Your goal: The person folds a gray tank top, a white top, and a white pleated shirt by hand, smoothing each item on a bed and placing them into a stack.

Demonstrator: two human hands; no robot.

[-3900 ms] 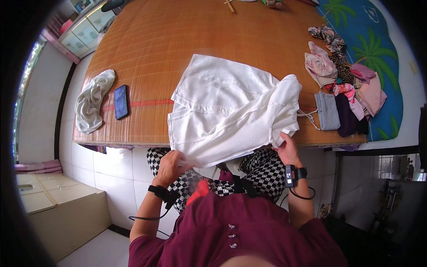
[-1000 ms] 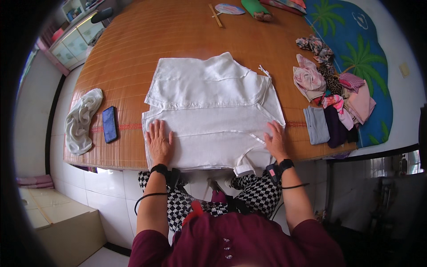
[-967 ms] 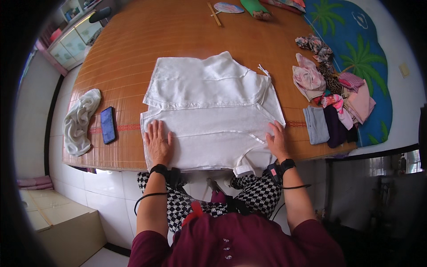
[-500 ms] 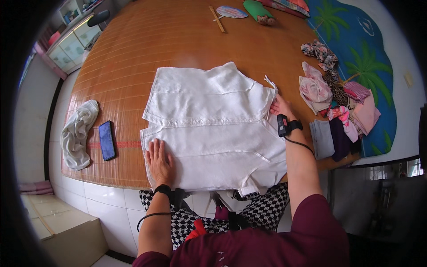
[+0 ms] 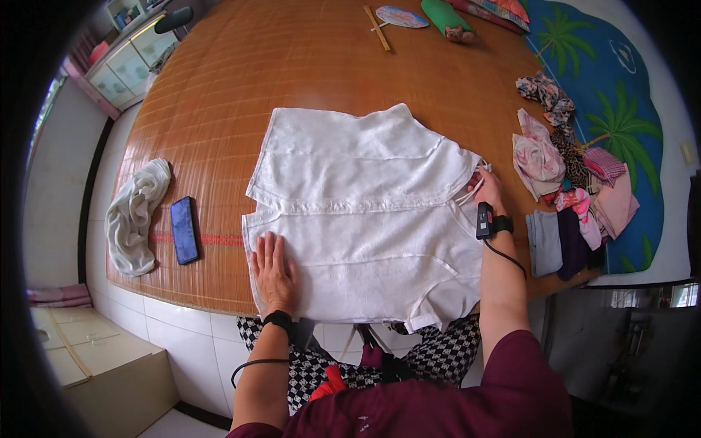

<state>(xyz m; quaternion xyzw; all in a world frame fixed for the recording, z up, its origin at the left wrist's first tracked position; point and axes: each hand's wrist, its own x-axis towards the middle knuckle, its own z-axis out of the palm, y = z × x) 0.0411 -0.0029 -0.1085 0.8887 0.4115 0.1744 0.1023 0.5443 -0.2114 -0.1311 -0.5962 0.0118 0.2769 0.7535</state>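
A white short-sleeved shirt (image 5: 350,233) lies spread on the woven mat, its hem toward the left and its neck toward the right. My left hand (image 5: 274,276) rests flat on the shirt's near hem corner, fingers stretched out. At the neck end, my right hand (image 5: 488,187) has its fingers curled on the collar edge, where thin white tie cords (image 5: 471,191) run into them. The fingertips are partly hidden. One sleeve (image 5: 437,303) sits at the near edge, close to my lap.
Left of the shirt lie a dark phone (image 5: 184,231) and a crumpled white cloth (image 5: 137,219). Folded clothes (image 5: 544,244) and loose garments (image 5: 540,153) lie to the right. Farther back are a hand fan (image 5: 401,17), a wooden stick (image 5: 378,28) and a green pillow (image 5: 442,20).
My right hand's fingers have closed at the collar, and the tie cords that stuck out beyond it are now drawn in at the hand. My left hand stays flat. The whole view has shifted slightly.
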